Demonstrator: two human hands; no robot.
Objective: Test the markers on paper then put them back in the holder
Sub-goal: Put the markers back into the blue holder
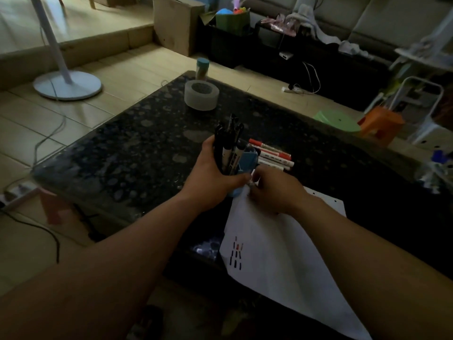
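The left hand [210, 177] is wrapped around the blue holder [247, 160], which stands on the dark worktop [137, 148] at the top corner of the paper [282, 253], crowded with black markers [231, 143]. Several red markers [272, 153] lie loose just behind it.

Pushing another marker into that tight bunch could tip the holder or lever a neighbour out. The loose red ones may roll. The paper seems to overhang the near edge, so a nudge might slide it off.

The right hand [272, 190] curls beside the holder's base. I cannot tell whether it pinches anything, since its fingertips are hidden and blurred. The dim light obscures caps and labels, and the test marks [236, 253] are tiny.
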